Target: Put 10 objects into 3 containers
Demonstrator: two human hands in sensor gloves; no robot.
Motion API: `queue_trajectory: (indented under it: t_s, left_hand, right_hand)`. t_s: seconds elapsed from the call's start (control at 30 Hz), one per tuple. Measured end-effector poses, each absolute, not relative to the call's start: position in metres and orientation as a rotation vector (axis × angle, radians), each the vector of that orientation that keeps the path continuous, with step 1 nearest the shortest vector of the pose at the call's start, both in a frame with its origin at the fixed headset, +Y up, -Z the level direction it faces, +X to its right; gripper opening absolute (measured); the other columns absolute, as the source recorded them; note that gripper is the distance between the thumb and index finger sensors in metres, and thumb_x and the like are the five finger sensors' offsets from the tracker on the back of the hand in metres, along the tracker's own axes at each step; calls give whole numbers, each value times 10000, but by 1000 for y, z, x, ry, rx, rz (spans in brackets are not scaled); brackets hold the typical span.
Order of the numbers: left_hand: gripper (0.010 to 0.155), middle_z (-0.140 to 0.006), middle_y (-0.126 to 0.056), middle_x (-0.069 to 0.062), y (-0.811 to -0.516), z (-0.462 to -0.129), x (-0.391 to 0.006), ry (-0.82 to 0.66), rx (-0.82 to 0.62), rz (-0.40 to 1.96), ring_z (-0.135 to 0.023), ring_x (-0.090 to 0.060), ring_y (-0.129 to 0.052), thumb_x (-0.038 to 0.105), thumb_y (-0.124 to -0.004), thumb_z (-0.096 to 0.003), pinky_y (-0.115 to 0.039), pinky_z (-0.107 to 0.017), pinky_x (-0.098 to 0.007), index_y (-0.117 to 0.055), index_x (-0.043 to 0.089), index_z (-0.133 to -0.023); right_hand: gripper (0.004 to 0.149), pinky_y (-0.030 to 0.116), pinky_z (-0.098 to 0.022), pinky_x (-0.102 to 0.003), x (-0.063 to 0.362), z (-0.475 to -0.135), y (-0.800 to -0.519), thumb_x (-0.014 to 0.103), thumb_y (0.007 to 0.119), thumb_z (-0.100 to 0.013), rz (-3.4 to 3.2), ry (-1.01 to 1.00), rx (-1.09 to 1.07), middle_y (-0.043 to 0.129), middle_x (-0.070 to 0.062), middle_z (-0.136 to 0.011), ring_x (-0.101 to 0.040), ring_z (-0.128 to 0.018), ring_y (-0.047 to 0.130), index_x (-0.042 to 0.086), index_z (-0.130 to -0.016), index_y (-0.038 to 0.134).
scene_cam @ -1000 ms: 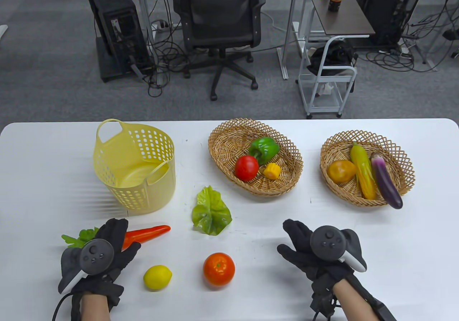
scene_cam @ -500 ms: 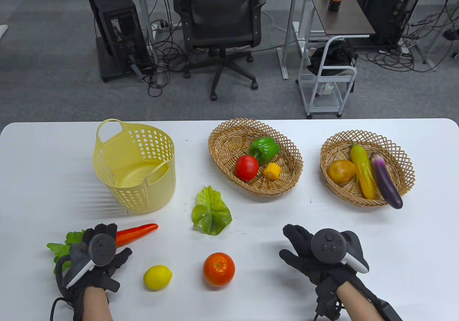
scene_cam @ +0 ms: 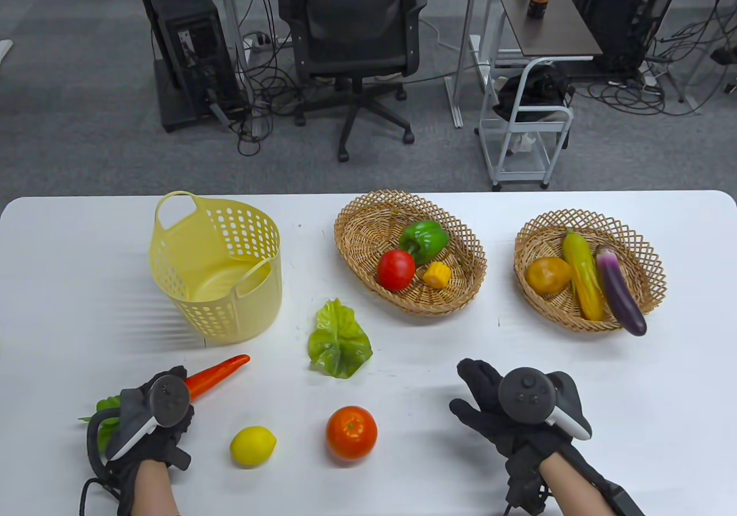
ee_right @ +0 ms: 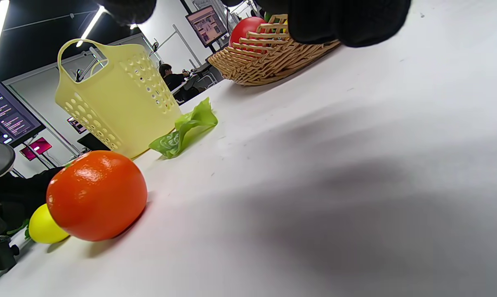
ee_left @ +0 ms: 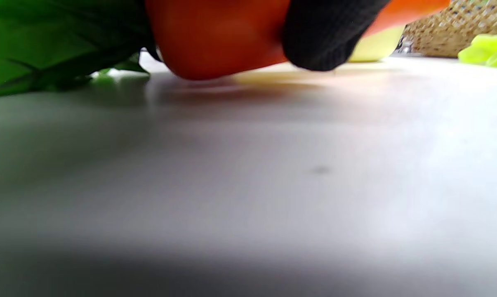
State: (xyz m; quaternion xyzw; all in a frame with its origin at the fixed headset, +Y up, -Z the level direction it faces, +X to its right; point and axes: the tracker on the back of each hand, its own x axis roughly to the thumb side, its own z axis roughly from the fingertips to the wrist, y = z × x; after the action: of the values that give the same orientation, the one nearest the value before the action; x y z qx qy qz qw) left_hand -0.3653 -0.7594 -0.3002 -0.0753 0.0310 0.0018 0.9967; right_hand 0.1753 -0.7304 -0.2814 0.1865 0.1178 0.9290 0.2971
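Gripping, left hand: the left hand (scene_cam: pixel 151 424) at 7 o'clock on the table (scene_cam: pixel 69 285) holds the carrot (scene_cam: pixel 216 371) at its thick end, a gloved finger (ee_left: pixel 326 37) wrapped over the orange body; the tip points toward 2 o'clock and the green leaves (scene_cam: pixel 106 418) stick out at 9 o'clock of the hand.
Carrot height: in the left wrist view the thick end sits just above the tabletop, with a shadow under it; whether it touches I cannot tell.
Right hand: the right hand (scene_cam: pixel 506 406) sits at 5 o'clock, palm down, fingers loosely spread, holding nothing.
Yellow plastic basket: the yellow plastic basket (scene_cam: pixel 216 268) stands upright at 10 o'clock, nothing visible inside.
Middle wicker basket: the middle wicker basket (scene_cam: pixel 357 234) at 12 o'clock holds a green pepper (scene_cam: pixel 424 239), a tomato (scene_cam: pixel 396 269) and a small yellow corn piece (scene_cam: pixel 437 274).
Right wicker basket: the right wicker basket (scene_cam: pixel 645 262) at 2 o'clock holds a yellow-orange fruit (scene_cam: pixel 547 275), a corn cob (scene_cam: pixel 582 274) and an eggplant (scene_cam: pixel 619 297) whose end overhangs the rim.
Loose on the table: a lettuce leaf (scene_cam: pixel 338 340) lies near the centre; an orange (scene_cam: pixel 352 432) sits at 6 o'clock, well apart from the right hand; a lemon (scene_cam: pixel 253 446) lies at 9 o'clock of the orange, near the left hand.
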Motion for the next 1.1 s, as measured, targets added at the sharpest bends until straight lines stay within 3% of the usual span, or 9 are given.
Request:
queue_trajectory:
  t_s: [0.27, 0.43, 0.53, 0.63, 0.77, 0.97, 1.1]
  left_hand:
    - [696, -1093, -675, 32, -730, -290, -354, -111, 72, 161, -992, -288, -776, 452, -878, -479, -718, -683, -530, -516, 336, -1062]
    - [704, -1093, -697, 31, -698, -284, -339, -205, 243, 328, -981, -267, -810, 471, -875, -478, -752, -678, -490, -525, 337, -1074]
    - [752, -1096, -713, -3, -668, -284, -333, -212, 354, 421, -941, -253, -864, 489, -857, -489, -826, -627, -414, -485, 294, -1113]
    - [785, -1107, -708, -42, -642, -290, -330, -161, 351, 424, -925, -249, -892, 511, -828, -504, -878, -583, -342, -450, 242, -1137]
    - [805, -1130, -635, -150, -622, -314, -332, -74, 271, 368, -926, -315, -879, 464, -818, -526, -894, -551, -355, -408, 159, -1147]
    - [781, -1139, -624, -129, -607, -354, -320, 70, 111, -41, -931, -310, -849, 457, -807, -531, -853, -540, -367, -421, 173, -1147]
    - [769, -1136, -645, -124, -596, -373, -310, 99, 54, -109, -933, -317, -854, 451, -814, -529, -842, -563, -394, -441, 186, -1147]
  right_hand:
    - [738, 618, -661, -593, 176, -281, -730, 502, 544, -626, 2459, 304, 498, 262, -270, -1156, -523, -965, 557, 66, -1126, 221]
    - [737, 620, -659, -593, 177, -281, -729, 500, 547, -625, 2455, 273, 496, 265, -270, -1156, -523, -964, 561, 67, -1126, 225]
    - [737, 623, -657, -593, 178, -279, -726, 500, 548, -625, 2443, 254, 501, 266, -272, -1155, -522, -961, 565, 66, -1125, 225]
    - [737, 623, -656, -593, 178, -279, -726, 500, 547, -625, 2438, 251, 503, 268, -272, -1154, -523, -960, 568, 64, -1125, 226]
    - [736, 625, -654, -592, 178, -279, -726, 500, 546, -625, 2441, 255, 500, 268, -275, -1153, -520, -959, 569, 64, -1125, 227]
    - [734, 624, -653, -595, 179, -280, -726, 497, 547, -625, 2441, 259, 480, 272, -276, -1154, -527, -956, 569, 63, -1126, 233]
    - [731, 624, -652, -596, 180, -280, -726, 495, 549, -625, 2441, 259, 468, 276, -280, -1152, -528, -954, 572, 62, -1126, 239]
